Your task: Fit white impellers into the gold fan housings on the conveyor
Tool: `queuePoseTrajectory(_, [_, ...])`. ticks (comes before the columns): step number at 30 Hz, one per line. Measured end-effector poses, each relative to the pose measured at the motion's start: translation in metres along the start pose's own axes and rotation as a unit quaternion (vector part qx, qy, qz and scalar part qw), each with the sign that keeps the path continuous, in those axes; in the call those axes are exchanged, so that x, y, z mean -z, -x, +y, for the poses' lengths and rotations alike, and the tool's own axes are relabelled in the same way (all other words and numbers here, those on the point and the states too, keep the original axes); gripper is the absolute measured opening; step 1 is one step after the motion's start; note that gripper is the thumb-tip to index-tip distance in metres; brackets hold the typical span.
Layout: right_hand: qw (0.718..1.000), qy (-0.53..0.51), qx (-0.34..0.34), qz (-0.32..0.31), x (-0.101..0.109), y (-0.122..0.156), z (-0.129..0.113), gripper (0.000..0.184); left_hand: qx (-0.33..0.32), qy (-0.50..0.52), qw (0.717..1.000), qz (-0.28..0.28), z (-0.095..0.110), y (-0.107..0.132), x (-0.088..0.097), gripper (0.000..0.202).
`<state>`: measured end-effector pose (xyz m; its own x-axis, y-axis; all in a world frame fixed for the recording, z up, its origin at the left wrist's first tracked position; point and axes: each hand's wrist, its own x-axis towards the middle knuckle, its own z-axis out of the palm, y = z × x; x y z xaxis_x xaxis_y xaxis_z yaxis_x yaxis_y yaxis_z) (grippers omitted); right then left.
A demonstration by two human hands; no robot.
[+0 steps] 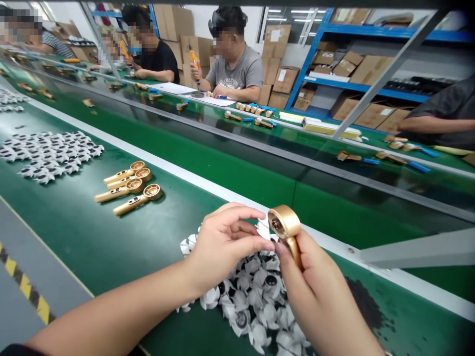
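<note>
My left hand point(226, 242) pinches a small white fan blade point(263, 228) between thumb and fingers. Close beside it, my right hand point(315, 277) grips a gold handheld fan body point(287, 221) by its handle, its round head tilted toward the blade. A dark motor part shows inside that head. Whether blade and head touch, I cannot tell. Under both hands lies a heap of white fan blades point(256, 296) with dark centres. Several gold fan bodies point(135, 190) lie side by side to the left, their round heads pointing away.
Rows of white fan blades point(48, 153) cover the far left of the green table point(174, 198). Small black parts point(365, 301) lie right of my right hand. A conveyor belt point(237, 168) runs beyond a white rail. Across it, people sit working; one holds an orange tool point(195, 64).
</note>
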<state>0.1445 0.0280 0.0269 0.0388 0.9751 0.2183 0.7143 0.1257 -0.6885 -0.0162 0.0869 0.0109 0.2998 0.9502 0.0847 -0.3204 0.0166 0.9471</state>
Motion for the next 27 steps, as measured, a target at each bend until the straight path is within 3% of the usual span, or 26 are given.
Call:
queuePoseTrajectory(10, [0.998, 0.042, 0.041, 0.007, -0.007, 0.002, 0.001, 0.016, 0.048, 0.013, 0.999, 0.023, 0.004, 0.0, -0.003, 0.031])
queuePoseTrajectory(16, [0.994, 0.101, 0.051, 0.013, -0.01, 0.003, 0.0, 0.031, 0.089, 0.051, 0.994, 0.026, 0.004, 0.0, -0.004, 0.032])
queuePoseTrajectory(23, [0.966, 0.247, 0.074, 0.023, -0.006, 0.004, 0.009, 0.046, 0.165, 0.071, 0.983, -0.033, 0.004, -0.009, 0.006, 0.028])
queuePoseTrajectory(27, [0.966, 0.239, 0.102, -0.002, -0.009, 0.008, 0.013, 0.049, 0.195, 0.098, 0.974, -0.056, -0.002, -0.014, 0.009, 0.024])
